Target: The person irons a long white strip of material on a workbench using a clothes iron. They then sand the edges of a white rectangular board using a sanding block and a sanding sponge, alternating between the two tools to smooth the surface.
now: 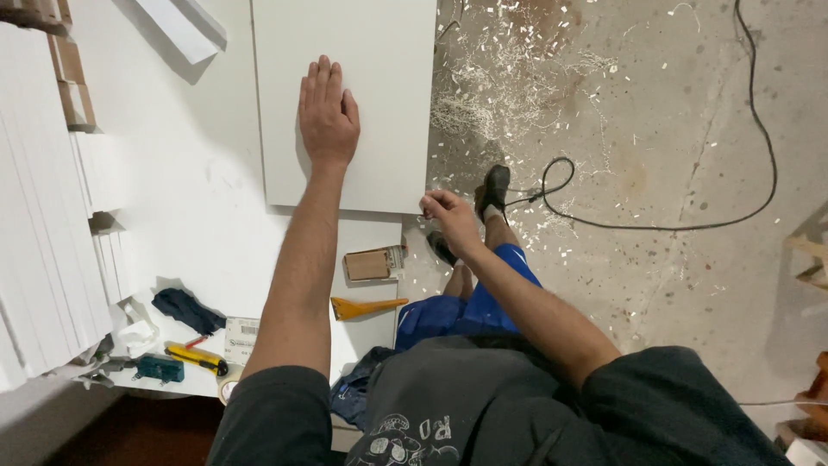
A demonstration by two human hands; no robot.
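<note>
A white rectangular panel (379, 52) lies flat on a white work table (198, 207), its right edge along the table's edge. My left hand (327, 112) rests palm down on the panel, fingers together and stretched out. My right hand (448, 216) is at the panel's near right corner, with its fingers pinched at the corner edge. What it pinches is too small to tell.
A stack of white boards (43, 224) stands at the left. On the near table lie a small brown block (371, 263), a yellow scraper (362, 307), a yellow utility knife (197, 357), a dark cloth (185, 309). Black cable (673, 226) and wood shavings (492, 86) cover the concrete floor.
</note>
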